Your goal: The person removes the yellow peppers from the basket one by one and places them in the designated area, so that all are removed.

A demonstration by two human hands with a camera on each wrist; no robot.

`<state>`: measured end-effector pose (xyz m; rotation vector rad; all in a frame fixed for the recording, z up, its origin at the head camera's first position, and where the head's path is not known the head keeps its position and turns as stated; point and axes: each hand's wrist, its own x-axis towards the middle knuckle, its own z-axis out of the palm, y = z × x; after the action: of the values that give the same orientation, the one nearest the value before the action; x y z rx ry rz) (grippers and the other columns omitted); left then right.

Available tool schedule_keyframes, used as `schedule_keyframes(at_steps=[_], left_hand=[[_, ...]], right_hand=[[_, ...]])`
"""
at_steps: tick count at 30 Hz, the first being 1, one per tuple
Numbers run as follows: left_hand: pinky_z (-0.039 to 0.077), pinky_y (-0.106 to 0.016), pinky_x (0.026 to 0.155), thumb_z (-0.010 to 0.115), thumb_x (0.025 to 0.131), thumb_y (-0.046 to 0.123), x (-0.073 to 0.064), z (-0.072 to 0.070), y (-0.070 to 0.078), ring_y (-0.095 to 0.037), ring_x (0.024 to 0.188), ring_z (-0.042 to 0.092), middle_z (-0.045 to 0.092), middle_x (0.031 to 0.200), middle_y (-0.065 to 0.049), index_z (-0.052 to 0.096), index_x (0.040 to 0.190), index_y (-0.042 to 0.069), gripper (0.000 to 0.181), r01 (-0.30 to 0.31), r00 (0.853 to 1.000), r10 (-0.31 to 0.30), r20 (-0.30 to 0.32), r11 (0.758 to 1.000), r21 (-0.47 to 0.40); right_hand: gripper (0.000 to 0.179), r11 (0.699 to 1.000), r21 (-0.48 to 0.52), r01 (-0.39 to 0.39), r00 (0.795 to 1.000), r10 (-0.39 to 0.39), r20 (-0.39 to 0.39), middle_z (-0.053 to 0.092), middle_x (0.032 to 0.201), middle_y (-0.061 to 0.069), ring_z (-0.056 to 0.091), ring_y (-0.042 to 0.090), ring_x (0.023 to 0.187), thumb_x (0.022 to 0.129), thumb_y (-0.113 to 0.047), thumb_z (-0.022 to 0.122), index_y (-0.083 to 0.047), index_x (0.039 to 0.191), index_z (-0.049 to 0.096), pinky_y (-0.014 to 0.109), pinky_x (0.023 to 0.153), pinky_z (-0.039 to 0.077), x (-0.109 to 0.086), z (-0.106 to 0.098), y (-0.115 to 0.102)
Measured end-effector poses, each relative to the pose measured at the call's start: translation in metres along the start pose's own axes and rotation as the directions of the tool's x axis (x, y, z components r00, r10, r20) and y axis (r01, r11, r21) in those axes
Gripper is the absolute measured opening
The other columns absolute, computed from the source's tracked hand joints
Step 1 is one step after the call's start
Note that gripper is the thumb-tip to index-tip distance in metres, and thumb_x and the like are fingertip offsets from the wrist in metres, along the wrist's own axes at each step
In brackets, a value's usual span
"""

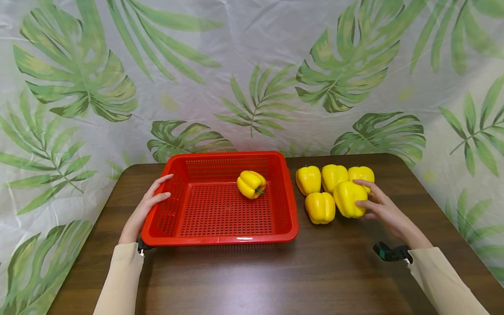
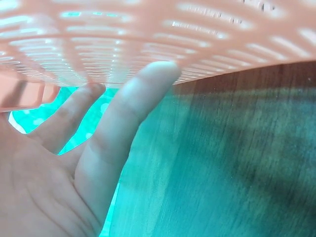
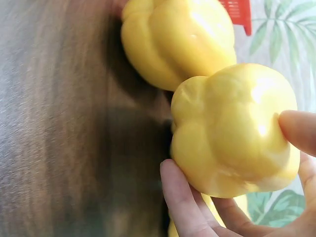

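A yellow bell pepper (image 1: 349,199) sits between the thumb and fingers of my right hand (image 1: 379,205); the right wrist view shows the held pepper's lobed end (image 3: 237,133) close up. Right beside it are several more yellow peppers, among them a front one (image 1: 320,208) and a back left one (image 1: 308,180). To the left stands a red plastic basket (image 1: 220,240) with slotted walls, and one yellow pepper with a green stem (image 1: 251,184) lies inside. My left hand (image 1: 147,203) rests at the basket's left rim, fingers extended and spread; the thumb (image 2: 131,111) reaches the slotted wall.
The brown wooden table (image 1: 252,280) ends at a back edge just behind the basket and peppers. Beyond that edge hangs a pale cloth with green leaf prints (image 1: 256,100). A dark band (image 1: 393,253) circles the right wrist.
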<state>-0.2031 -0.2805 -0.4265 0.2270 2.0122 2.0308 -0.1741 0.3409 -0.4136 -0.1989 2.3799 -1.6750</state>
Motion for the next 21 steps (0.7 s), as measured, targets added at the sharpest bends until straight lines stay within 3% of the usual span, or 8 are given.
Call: schedule_keyframes(at_steps=[4, 12, 21], left_hand=[[0.052, -0.041, 0.086, 0.043, 0.102, 0.023, 0.001, 0.0, 0.0, -0.031, 0.116, 0.048, 0.025, 0.145, -0.016, 0.02, 0.152, 0.024, 0.054, -0.002, 1.0, 0.002, -0.003, 1.0, 0.006], [0.052, -0.041, 0.085, 0.043, 0.102, 0.022, 0.001, -0.001, -0.001, -0.03, 0.115, 0.048, 0.025, 0.145, -0.016, 0.02, 0.152, 0.024, 0.055, -0.005, 1.0, 0.005, 0.0, 1.0, 0.004], [0.052, -0.041, 0.085, 0.043, 0.102, 0.022, 0.002, -0.002, -0.002, -0.031, 0.115, 0.048, 0.026, 0.144, -0.016, 0.02, 0.152, 0.022, 0.055, -0.015, 1.0, 0.015, 0.006, 1.0, 0.002]], right_hand=[[0.055, 0.999, -0.04, -0.02, 1.0, 0.02, 0.003, 0.023, 0.138, 0.027, 0.046, 0.014, 0.104, 0.099, -0.02, 0.053, -0.026, 0.147, 0.027, 0.032, 0.079, 0.051, -0.003, 0.0, 0.004], [0.059, 0.998, -0.044, -0.034, 0.999, 0.035, 0.023, 0.016, 0.144, 0.027, 0.026, 0.04, 0.123, 0.097, -0.018, 0.056, -0.022, 0.147, 0.027, 0.028, 0.08, 0.047, -0.005, 0.0, 0.008], [0.056, 0.992, -0.124, -0.006, 1.0, 0.006, 0.006, 0.026, 0.142, 0.026, 0.04, 0.028, 0.11, 0.097, -0.02, 0.057, -0.009, 0.145, 0.028, 0.032, 0.077, 0.049, -0.002, 0.007, 0.019]])
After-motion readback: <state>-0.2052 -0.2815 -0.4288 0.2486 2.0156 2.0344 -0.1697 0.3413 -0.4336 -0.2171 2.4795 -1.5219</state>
